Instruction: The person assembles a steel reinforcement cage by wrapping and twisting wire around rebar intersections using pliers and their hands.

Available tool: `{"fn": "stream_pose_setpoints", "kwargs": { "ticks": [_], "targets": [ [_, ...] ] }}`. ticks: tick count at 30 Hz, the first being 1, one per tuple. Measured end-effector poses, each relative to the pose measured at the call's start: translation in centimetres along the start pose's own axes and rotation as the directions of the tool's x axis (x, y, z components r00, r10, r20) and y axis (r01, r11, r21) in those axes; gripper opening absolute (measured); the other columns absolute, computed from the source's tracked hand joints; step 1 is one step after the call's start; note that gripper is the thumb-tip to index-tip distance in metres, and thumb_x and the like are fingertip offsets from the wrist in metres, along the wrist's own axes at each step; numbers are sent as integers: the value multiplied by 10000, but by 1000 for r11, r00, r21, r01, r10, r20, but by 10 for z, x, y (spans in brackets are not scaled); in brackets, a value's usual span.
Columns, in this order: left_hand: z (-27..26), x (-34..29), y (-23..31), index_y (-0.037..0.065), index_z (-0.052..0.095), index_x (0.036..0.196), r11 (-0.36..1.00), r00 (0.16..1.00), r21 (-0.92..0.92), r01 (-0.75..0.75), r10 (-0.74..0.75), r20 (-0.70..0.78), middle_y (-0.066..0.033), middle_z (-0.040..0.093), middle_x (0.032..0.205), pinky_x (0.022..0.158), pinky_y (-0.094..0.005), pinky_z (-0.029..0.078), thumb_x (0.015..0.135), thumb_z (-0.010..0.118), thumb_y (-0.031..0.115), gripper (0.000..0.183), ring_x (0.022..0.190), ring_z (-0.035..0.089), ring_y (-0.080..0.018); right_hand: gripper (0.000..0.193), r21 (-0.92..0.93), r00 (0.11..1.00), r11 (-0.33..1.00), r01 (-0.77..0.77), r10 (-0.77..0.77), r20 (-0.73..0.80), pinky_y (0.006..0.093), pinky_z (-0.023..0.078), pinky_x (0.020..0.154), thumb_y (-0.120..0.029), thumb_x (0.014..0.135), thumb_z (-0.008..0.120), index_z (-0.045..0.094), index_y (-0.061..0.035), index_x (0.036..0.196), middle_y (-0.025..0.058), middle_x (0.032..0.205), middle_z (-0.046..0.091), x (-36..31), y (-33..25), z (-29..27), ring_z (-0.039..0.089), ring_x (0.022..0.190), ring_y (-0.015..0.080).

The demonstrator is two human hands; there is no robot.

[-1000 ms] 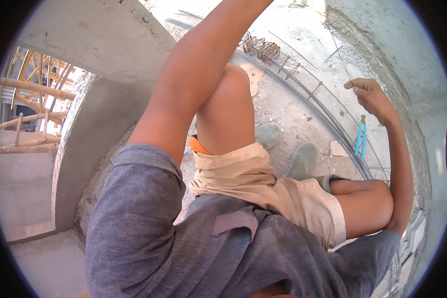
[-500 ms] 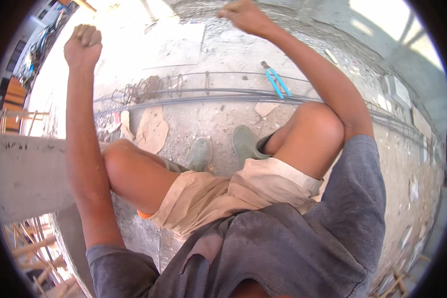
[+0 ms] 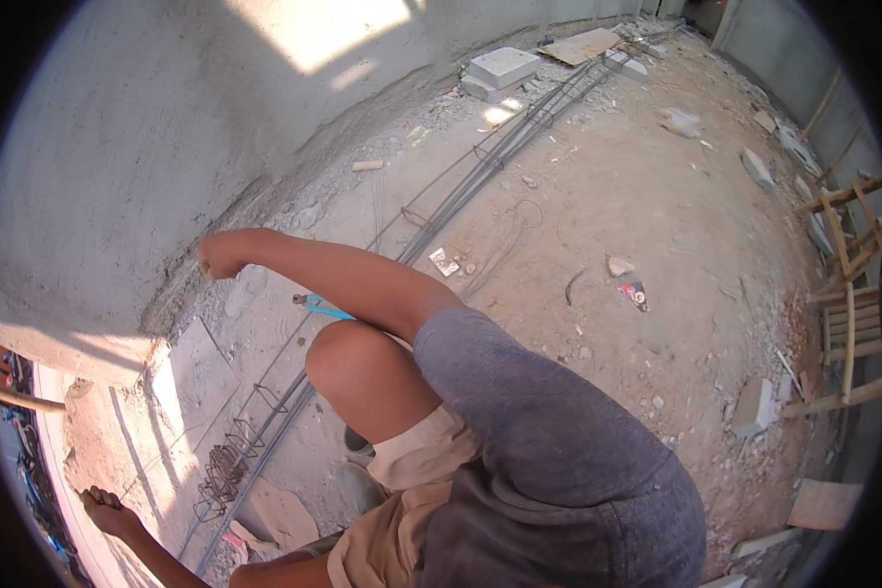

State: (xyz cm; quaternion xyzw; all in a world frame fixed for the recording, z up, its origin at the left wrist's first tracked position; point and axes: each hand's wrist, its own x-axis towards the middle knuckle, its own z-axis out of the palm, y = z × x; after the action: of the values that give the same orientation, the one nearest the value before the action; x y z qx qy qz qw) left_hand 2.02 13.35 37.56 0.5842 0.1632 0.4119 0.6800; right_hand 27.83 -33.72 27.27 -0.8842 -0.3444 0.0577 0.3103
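My left hand (image 3: 108, 512) is closed in a fist at the lower left, with the arm stretched out. A faint thin line seems to run from near it, but I cannot tell whether it is held. My right hand (image 3: 230, 253) is also closed, raised near the foot of the grey wall; what its fingers hold, if anything, is hidden. Blue-handled cutting pliers (image 3: 325, 308) lie on the ground beyond my right knee, partly covered by my forearm. Long steel rebars (image 3: 451, 204) pass under that arm, and a heap of bent wire stirrups (image 3: 223, 480) sits around them nearer my left hand.
Light blocks (image 3: 503, 67) and a flat board (image 3: 580, 46) lie by the grey wall (image 3: 118, 167). Loose tie wire (image 3: 505, 240), a crumpled plastic bag (image 3: 681, 122) and rubble litter the dirt floor. A wooden frame (image 3: 848, 314) stands at the far right.
The view has swung to the right, showing more wall and floor there. Both hands stay closed, with the arms still held out. The pliers still lie on the ground.
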Motion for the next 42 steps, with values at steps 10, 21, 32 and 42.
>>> {"fn": "stream_pose_setpoints", "kwargs": {
  "ticks": [10, 21, 32, 42],
  "targets": [
    [-57, 62, 18, 91, 530, 879, 905, 975, 383, -184, 217, -45, 20, 473, 712, 511, -225, 281, 1008, 529, 314, 258, 583, 364, -67, 475, -157, 126, 447, -881, 539, 833, 492, 554, 806, -372, 937, 565, 611, -3, 1231, 267, 1138, 659, -422, 56, 130, 688, 951, 366],
    [-35, 46, 9, 71, 522, 888, 529, 924, 781, -331, 15, 381, 36, 304, 624, 455, -228, 243, 1040, 471, 306, 284, 518, 281, -48, 566, 63, 65, 34, -997, 82, 994, 564, 492, 939, -389, 927, 571, 464, -121, 1414, 204, 1384, 525, -539, 22, 223, 599, 1154, 384],
    [25, -12, 2, 75, 548, 893, -157, 600, 590, -792, -19, 800, -163, 579, 680, 544, -446, 475, 979, 445, 186, 175, 598, 595, -344, 447, 20, 164, 247, -969, 583, 796, 501, 493, 940, -279, 923, 591, 546, -106, 1333, 183, 1301, 593, -458, 32, 195, 616, 1116, 348],
    [-122, 71, -179, 20, 602, 1028, 97, 776, 799, -594, -191, 601, -207, 641, 812, 705, -471, 491, 986, 504, 269, 271, 760, 625, -378, 410, -314, 28, 381, -870, 673, 739, 471, 491, 933, -231, 913, 602, 566, -80, 1293, 176, 1267, 609, -383, -8, 160, 622, 1089, 332]
  ]
}}
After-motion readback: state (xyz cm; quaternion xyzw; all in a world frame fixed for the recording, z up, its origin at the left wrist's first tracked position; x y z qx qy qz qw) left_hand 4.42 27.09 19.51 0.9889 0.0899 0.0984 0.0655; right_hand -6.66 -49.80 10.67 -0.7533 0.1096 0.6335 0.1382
